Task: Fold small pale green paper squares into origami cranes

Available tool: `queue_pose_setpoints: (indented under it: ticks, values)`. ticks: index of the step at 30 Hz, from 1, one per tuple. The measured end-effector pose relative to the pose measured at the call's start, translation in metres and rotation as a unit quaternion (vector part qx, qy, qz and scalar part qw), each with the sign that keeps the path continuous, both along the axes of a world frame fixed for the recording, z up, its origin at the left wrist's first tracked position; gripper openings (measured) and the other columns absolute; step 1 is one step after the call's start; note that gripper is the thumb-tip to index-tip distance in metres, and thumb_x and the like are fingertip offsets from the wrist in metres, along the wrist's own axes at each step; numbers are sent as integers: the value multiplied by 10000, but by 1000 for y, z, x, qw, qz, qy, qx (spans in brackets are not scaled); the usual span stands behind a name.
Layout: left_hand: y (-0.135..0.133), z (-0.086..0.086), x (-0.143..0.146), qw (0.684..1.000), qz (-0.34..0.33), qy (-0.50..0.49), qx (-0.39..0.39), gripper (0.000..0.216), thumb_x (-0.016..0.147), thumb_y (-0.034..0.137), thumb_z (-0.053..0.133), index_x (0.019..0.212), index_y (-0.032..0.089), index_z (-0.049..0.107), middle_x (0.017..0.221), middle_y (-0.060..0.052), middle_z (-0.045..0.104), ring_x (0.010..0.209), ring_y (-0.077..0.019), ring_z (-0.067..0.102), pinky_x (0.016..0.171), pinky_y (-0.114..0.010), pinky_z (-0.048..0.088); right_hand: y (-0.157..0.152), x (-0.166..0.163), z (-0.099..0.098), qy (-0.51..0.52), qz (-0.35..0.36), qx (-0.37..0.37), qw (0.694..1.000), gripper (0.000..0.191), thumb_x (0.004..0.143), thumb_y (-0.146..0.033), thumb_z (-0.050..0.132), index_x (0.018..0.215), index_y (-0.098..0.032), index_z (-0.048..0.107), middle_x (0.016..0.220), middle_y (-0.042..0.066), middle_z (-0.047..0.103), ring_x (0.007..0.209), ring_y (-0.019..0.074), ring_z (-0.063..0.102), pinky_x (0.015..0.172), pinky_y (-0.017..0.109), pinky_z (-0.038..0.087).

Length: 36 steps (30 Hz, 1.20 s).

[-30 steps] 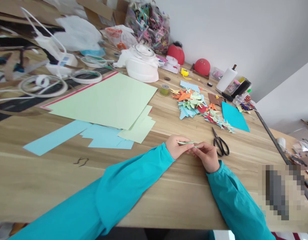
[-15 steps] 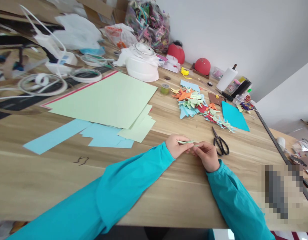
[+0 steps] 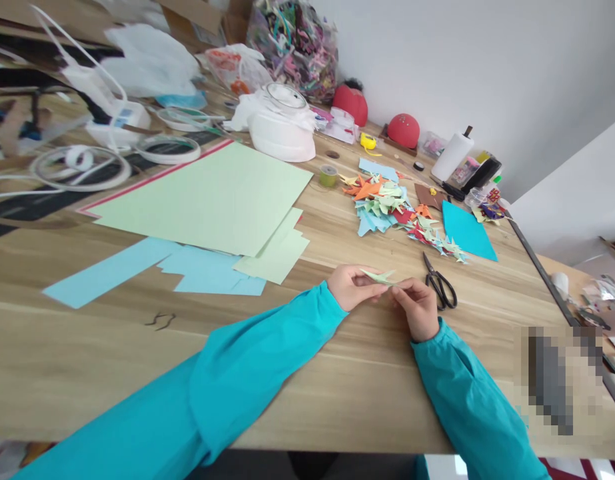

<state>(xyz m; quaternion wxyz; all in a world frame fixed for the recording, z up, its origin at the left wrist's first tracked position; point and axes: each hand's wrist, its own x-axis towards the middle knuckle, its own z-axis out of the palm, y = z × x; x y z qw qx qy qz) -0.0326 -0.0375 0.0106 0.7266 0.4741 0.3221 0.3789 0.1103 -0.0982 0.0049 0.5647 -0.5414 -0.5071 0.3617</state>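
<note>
A small light green paper crane (image 3: 380, 276), its pointed parts spread, is between my two hands above the wooden table (image 3: 307, 373). My left hand (image 3: 356, 288) pinches it from the left, thumb in front. At its right end, my right hand (image 3: 416, 303) is closed, thumb against fingertips; the fingers partly hide the paper there. Black-handled scissors (image 3: 441, 283) lie just right of my right hand. Beyond the hands is a pile of folded paper cranes (image 3: 387, 200) in orange, green, blue, yellow and red.
Large light green sheets (image 3: 212, 200) lie on the left, with blue paper pieces (image 3: 214, 270) in front. A turquoise sheet (image 3: 468, 230) is right of the pile. Farther back are a green tape roll (image 3: 328, 176), a white bundle (image 3: 282, 130), a yellow tape measure (image 3: 368, 141) and coiled cables (image 3: 80, 170).
The green paper has turned between my fingers, so its spread points now show where a thin edge was before. My right hand has shifted slightly to the right.
</note>
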Motion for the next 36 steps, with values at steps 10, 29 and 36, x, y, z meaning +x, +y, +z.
queue_pose_setpoints:
  ticks: [10,29,36]
  values:
    - [4,1,-3,991,-36,-78,-105,399,429,205,789,778,77,645,561,-36,653,420,-138,579,425,-279,506,-1,-3,2,-14,-39,35,999,95,672,-263,674,740,-197,664,637,20,645,545,131,544,505,270,440]
    - [6,4,-4,998,-7,-23,-62,336,453,209,773,718,62,629,521,-27,632,447,-127,581,487,-266,521,1,2,-2,23,24,29,999,189,651,-245,695,834,-220,654,926,53,628,809,187,582,587,286,494]
    - [0,8,-5,999,-7,11,30,242,527,202,718,727,86,650,572,-29,647,492,-126,590,529,-254,521,1,3,-2,79,26,-17,996,112,653,-288,687,663,-191,631,778,33,622,622,136,546,484,248,449]
